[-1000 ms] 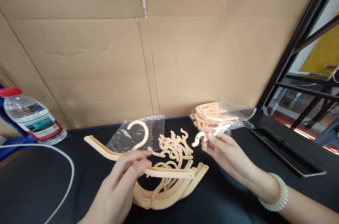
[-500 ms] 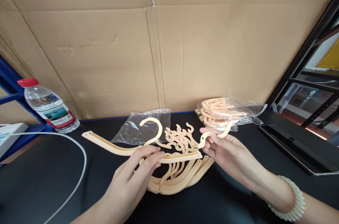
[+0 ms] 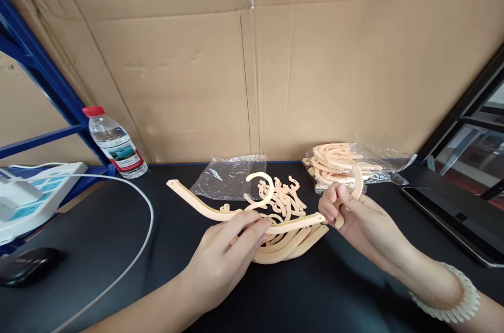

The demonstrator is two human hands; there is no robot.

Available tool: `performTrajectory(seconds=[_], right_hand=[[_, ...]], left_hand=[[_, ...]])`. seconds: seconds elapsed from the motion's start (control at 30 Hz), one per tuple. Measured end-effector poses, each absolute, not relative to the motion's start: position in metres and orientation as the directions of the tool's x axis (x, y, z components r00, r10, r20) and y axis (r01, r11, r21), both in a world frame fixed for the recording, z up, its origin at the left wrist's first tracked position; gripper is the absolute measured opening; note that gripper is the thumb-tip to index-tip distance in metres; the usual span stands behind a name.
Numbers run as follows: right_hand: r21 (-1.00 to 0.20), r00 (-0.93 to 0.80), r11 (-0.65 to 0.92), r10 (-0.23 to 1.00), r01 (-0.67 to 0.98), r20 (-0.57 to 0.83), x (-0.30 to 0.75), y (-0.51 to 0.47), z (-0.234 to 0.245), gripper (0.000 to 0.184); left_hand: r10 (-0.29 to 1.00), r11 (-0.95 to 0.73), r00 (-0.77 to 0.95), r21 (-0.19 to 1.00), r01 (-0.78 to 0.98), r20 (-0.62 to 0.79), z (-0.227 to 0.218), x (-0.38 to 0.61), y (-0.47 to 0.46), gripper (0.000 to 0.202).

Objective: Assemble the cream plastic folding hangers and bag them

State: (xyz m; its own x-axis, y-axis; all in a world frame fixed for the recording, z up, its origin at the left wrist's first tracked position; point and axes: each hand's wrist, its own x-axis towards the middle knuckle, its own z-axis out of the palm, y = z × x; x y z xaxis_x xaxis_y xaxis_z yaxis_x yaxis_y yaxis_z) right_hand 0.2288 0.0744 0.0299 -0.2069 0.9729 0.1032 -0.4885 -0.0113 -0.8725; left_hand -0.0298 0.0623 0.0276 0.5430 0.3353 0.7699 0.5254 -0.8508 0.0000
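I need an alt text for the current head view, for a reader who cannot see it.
The left hand holds a cream hanger while the right hand grips a small curved piece. Loose curved pieces lie on a black table near a clear plastic bag; another bag contains more cream parts.

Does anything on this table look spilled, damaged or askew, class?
Nothing looks spilled or damaged. The bottle seems to lean, but the blue frame beside it slants too, so probably lens distortion. The small curved pieces lie jumbled beyond the left hand.
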Motion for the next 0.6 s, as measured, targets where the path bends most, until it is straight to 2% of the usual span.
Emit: performTrajectory(seconds=[0.1, 0.2, 0.37, 0.43, 0.5, 0.57, 0.6], right_hand=[[-0.882, -0.245, -0.109, 0.969, -0.458, 0.008, 0.231, 0.074, 0.030, 0.032], [-0.935, -0.309, -0.181, 0.947, -0.305, -0.083, 0.233, 0.073, 0.033, 0.032], [-0.992, -0.392, -0.124, 0.914, -0.032, -0.102, 0.232, 0.063, 0.037, 0.034], [-0.996, -0.360, -0.078, 0.931, -0.039, -0.058, 0.230, 0.057, 0.039, 0.034], [-0.996, -0.304, -0.040, 0.953, -0.076, -0.015, 0.229, 0.051, 0.041, 0.033], [-0.995, -0.234, 0.006, 0.972, -0.098, 0.028, 0.228, 0.044, 0.044, 0.033], [-0.994, -0.198, 0.026, 0.979, -0.106, 0.047, 0.227, 0.040, 0.046, 0.033]], left_hand=[[0.348, -0.836, 0.535, -0.003, 0.548, 0.770, 0.026, -0.028, 0.055, 0.029], [0.406, -0.806, 0.501, 0.041, 0.591, 0.764, 0.023, -0.025, 0.046, 0.028], [0.539, -0.730, 0.388, 0.184, 0.659, 0.748, 0.018, -0.014, 0.024, 0.031], [0.584, -0.697, 0.270, 0.303, 0.650, 0.766, 0.016, -0.004, 0.011, 0.034], [0.672, -0.650, 0.079, 0.534, 0.541, 0.737, 0.014, 0.010, -0.004, 0.030], [0.780, -0.578, -0.105, 0.774, 0.258, 0.617, 0.011, 0.026, -0.019, 0.017], [0.844, -0.514, -0.107, 0.850, 0.114, 0.525, 0.009, 0.034, -0.024, 0.012]])
